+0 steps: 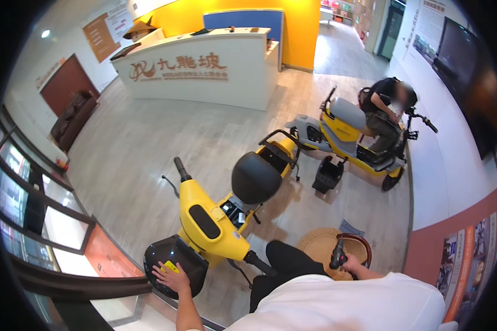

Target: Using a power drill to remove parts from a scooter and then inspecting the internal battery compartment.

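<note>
My left hand (174, 277) lies with fingers spread on a black front box (168, 251) of a yellow electric scooter (218, 220), beside a yellow label (172, 267). In my right hand (352, 263) is a black cordless drill (338, 256), held above a round woven seat (316, 245) with a curved wooden rail. The scooter's black saddle (255, 177) stands behind its front panel, and an uncovered compartment (234, 214) shows parts inside. My fingers partly hide the drill's grip.
Beyond stands a second yellow and grey scooter (342, 129), with another person (385, 102) bent over its front. A black bin-like box (328, 174) sits on the floor beside it. A white reception counter (199, 88) is at the back; a window frame (83, 281) borders the left.
</note>
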Available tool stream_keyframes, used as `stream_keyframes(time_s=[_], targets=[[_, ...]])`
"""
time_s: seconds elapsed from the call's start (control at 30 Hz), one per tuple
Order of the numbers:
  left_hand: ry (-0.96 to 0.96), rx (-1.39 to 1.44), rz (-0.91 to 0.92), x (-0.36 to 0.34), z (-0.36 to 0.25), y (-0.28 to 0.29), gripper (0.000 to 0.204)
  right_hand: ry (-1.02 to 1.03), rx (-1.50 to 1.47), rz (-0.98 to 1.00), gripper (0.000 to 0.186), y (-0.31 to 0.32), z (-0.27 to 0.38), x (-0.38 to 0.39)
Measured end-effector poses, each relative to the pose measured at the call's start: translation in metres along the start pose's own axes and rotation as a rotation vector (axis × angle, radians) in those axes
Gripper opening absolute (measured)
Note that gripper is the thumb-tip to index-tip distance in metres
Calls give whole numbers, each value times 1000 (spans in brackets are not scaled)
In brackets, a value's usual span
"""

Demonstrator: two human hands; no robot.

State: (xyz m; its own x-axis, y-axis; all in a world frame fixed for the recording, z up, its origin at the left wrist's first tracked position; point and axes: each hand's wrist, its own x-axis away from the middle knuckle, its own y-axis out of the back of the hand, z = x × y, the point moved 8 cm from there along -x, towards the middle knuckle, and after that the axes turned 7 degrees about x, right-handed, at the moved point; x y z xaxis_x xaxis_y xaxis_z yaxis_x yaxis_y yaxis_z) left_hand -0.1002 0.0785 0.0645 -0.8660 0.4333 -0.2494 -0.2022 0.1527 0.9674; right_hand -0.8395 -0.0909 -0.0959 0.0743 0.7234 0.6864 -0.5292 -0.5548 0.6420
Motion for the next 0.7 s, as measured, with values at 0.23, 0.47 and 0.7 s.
stream_keyframes(time_s=[0.23,0.47,0.7], targets=[[-10,376,-61,7,6,-7,72,80,121,-33,44,96,41,-89],[161,389,-77,110,13,-44,60,36,217,98,49,147,55,-240],[672,442,71,68,-152,-72,47,197,305,178,55,186,127,-400]])
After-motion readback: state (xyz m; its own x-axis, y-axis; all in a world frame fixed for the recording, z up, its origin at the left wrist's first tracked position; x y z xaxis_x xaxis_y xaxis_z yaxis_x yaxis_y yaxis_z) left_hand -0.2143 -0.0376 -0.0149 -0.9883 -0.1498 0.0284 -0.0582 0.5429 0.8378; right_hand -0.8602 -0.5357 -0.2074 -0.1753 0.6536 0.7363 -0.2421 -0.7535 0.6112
